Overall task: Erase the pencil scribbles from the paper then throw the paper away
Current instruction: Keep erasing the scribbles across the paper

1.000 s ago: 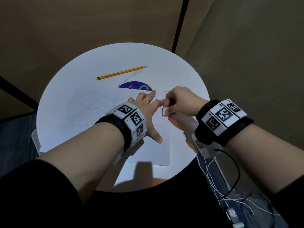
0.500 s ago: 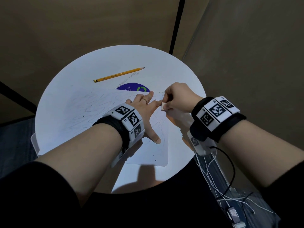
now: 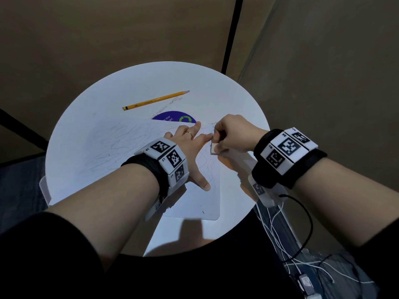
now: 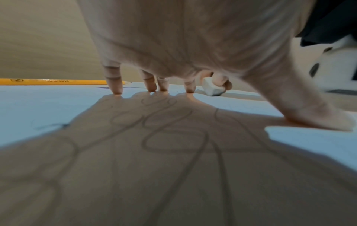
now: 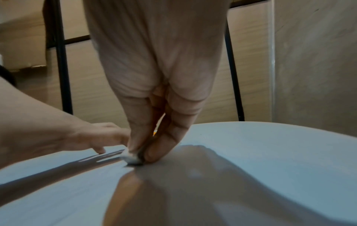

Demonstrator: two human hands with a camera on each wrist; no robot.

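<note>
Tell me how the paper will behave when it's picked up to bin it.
Probably floppy and light: the paper is a thin single sheet lying flat, and the left hand presses it down while the right hand rubs the eraser, so it likely slides easily.

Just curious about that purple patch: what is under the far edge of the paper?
A round purple sticker with white lettering and a green arrow symbol pokes out from under the white scribbled paper. Its near part and most of its wording are covered.
</note>
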